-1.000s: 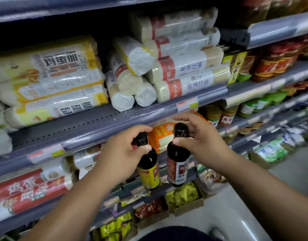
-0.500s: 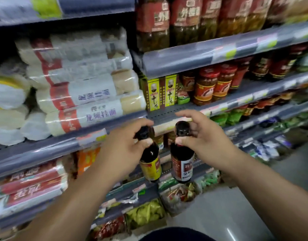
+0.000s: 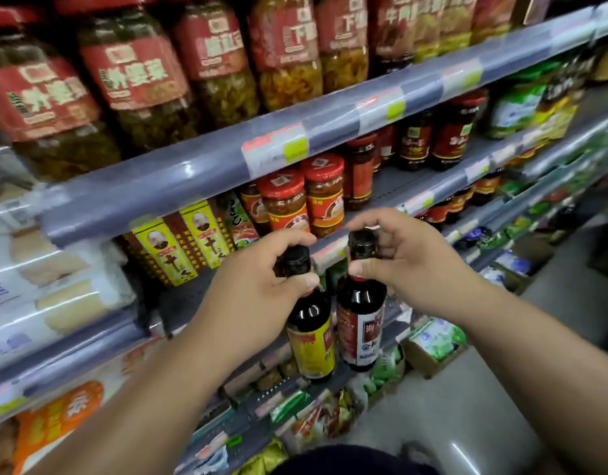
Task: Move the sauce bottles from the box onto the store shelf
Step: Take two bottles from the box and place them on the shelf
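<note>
The left hand (image 3: 258, 289) grips the neck of the yellow-labelled sauce bottle (image 3: 312, 341) and the right hand (image 3: 410, 265) grips the red-labelled sauce bottle (image 3: 361, 325). Both are held before the grey store shelf (image 3: 193, 181), their writing blurred, above the grey floor (image 3: 467, 406).

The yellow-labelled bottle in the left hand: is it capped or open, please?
Capped. The yellow-labelled bottle carries a black cap above the neck that the left hand grips.

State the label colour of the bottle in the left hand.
Yellow: the label of the dark glass sauce bottle, head view.
</note>
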`<act>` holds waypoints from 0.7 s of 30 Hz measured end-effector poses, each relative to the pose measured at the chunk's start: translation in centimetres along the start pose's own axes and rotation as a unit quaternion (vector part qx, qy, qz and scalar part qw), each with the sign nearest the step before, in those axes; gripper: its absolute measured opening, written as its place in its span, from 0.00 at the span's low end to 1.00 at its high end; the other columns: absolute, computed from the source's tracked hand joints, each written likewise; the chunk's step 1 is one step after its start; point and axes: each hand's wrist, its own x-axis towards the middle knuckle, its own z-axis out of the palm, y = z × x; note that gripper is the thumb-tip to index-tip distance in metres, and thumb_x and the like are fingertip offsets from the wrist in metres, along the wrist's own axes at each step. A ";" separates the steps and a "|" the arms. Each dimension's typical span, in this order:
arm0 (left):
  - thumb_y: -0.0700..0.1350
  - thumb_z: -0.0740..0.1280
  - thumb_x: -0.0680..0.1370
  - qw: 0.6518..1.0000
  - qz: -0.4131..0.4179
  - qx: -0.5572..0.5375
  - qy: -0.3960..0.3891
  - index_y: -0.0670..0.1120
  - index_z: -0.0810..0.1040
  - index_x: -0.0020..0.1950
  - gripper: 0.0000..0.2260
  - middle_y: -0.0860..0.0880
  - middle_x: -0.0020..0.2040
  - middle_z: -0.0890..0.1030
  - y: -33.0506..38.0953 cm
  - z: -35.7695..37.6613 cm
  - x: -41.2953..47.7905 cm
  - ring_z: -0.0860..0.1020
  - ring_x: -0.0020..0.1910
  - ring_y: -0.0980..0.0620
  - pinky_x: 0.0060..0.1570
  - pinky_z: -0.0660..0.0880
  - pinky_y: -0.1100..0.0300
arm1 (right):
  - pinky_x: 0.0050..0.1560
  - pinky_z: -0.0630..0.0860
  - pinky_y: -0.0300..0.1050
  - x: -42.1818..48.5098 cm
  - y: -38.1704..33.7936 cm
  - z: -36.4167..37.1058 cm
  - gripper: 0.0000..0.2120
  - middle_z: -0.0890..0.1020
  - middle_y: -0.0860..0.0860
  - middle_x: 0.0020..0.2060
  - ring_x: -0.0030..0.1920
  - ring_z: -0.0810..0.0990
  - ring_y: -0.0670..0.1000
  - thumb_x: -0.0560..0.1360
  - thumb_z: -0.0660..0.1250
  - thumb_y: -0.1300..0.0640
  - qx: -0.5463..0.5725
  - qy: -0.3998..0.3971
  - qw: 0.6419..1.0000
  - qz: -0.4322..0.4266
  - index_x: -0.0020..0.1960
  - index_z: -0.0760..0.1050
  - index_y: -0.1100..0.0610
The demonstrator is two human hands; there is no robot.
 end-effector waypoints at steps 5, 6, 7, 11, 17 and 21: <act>0.46 0.75 0.74 0.999 -0.018 0.013 0.027 0.73 0.74 0.51 0.21 0.65 0.52 0.81 3.6 5.6 5.2 0.78 0.45 0.70 0.44 0.72 0.74 | 0.54 0.79 0.59 3.2 3.8 -7.2 0.23 0.81 0.50 0.46 0.50 0.82 0.54 0.72 0.77 0.57 -0.018 -0.037 0.999 -0.006 0.56 0.73 0.34; 0.46 0.75 0.74 0.999 -0.025 0.008 0.032 0.75 0.73 0.51 0.22 0.65 0.53 0.81 4.2 6.6 6.1 0.79 0.46 0.69 0.47 0.74 0.70 | 0.55 0.80 0.59 3.7 4.1 -8.7 0.23 0.83 0.50 0.46 0.50 0.82 0.54 0.72 0.77 0.57 -0.010 -0.040 0.999 -0.013 0.56 0.74 0.35; 0.46 0.75 0.74 0.999 -0.029 0.006 0.034 0.76 0.73 0.51 0.23 0.66 0.54 0.80 4.8 7.5 7.0 0.79 0.48 0.68 0.50 0.75 0.67 | 0.54 0.80 0.57 4.1 4.5 -10.1 0.22 0.84 0.47 0.44 0.48 0.83 0.51 0.72 0.77 0.59 -0.005 -0.042 0.999 -0.019 0.55 0.74 0.36; 0.47 0.75 0.74 0.999 -0.031 0.025 0.032 0.76 0.72 0.52 0.22 0.70 0.53 0.79 6.6 10.6 10.0 0.78 0.53 0.68 0.49 0.73 0.70 | 0.53 0.81 0.53 5.4 5.8 -15.0 0.21 0.84 0.43 0.45 0.48 0.83 0.45 0.73 0.76 0.60 -0.011 -0.057 0.998 -0.029 0.54 0.75 0.37; 0.48 0.75 0.74 0.999 -0.009 0.034 0.041 0.70 0.75 0.57 0.20 0.68 0.55 0.79 8.0 12.7 13.6 0.76 0.56 0.67 0.55 0.74 0.65 | 0.53 0.81 0.59 7.0 7.7 -18.6 0.22 0.83 0.49 0.47 0.50 0.83 0.52 0.72 0.76 0.58 -0.036 -0.063 0.997 -0.030 0.55 0.74 0.35; 0.50 0.74 0.74 0.998 0.010 0.047 0.031 0.70 0.74 0.60 0.20 0.66 0.55 0.79 9.1 13.3 15.4 0.77 0.55 0.67 0.54 0.74 0.65 | 0.53 0.80 0.60 7.8 8.7 -20.4 0.22 0.83 0.53 0.48 0.51 0.83 0.56 0.72 0.77 0.59 -0.008 -0.036 0.999 -0.030 0.55 0.75 0.35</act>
